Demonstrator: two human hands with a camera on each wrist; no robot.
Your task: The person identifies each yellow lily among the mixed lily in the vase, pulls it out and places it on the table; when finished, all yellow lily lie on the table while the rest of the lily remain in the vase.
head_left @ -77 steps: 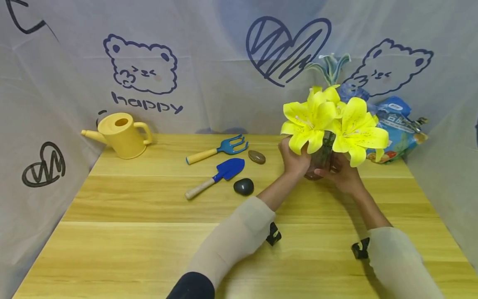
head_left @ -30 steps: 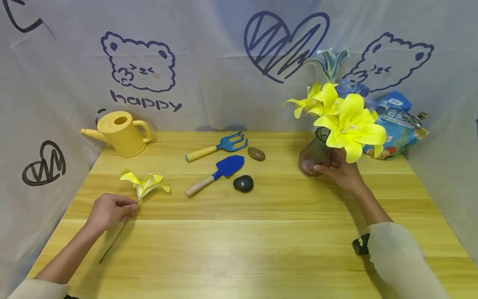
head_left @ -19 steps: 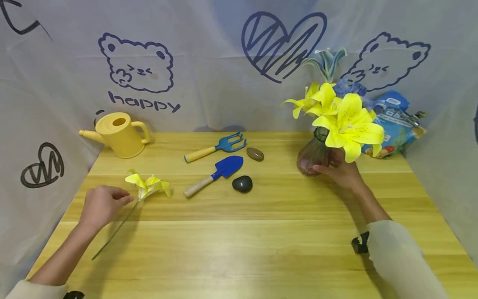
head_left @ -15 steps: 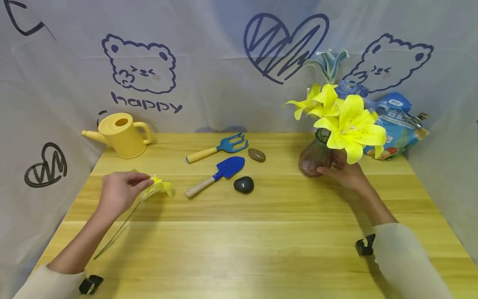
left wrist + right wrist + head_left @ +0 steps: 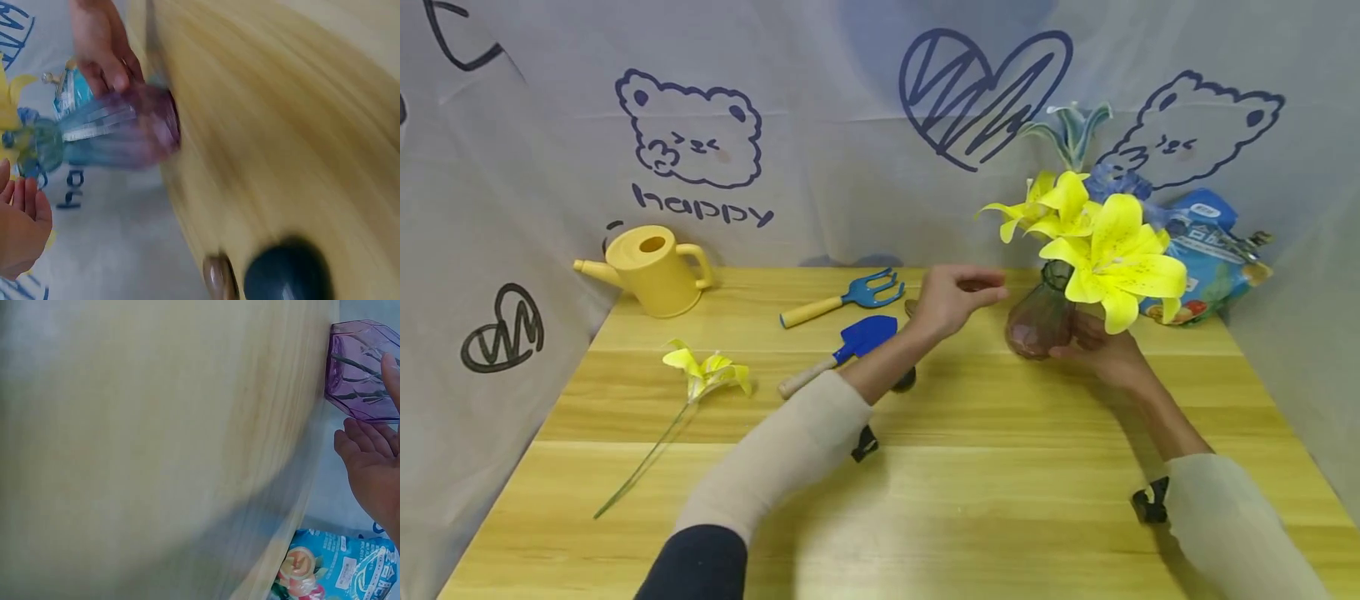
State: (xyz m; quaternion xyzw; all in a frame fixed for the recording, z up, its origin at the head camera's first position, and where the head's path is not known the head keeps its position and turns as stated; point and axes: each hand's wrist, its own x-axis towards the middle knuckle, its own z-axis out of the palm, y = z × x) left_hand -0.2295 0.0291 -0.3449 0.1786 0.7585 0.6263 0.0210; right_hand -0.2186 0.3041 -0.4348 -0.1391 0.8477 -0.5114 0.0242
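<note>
My left hand [image 5: 951, 302] hangs in the air left of the glass vase [image 5: 1043, 321], thumb and fingers apart and holding nothing. The vase, greenish at the neck and purple at the base, stands upright on the table. Yellow lilies [image 5: 1116, 262] fill its top, with a pale blue-green flower [image 5: 1071, 133] and a blue bloom [image 5: 1116, 182] behind. My right hand [image 5: 1105, 354] holds the lower right side of the vase, its thumb in front; in the right wrist view green stems show through the purple glass [image 5: 365, 372]. A single yellow lily [image 5: 706, 375] lies on the left of the table.
A yellow watering can [image 5: 658, 275] stands at the back left. A blue hand fork [image 5: 842, 297] and a blue trowel [image 5: 865, 335] lie mid-table. Near them are a brown stone [image 5: 215, 275] and a black stone [image 5: 287, 272]. A blue printed bag [image 5: 1198, 258] sits behind the vase.
My left hand carried one lily from the vase to the left of the table, let it go, and has swung back right towards the vase. The right hand stays at the vase.
</note>
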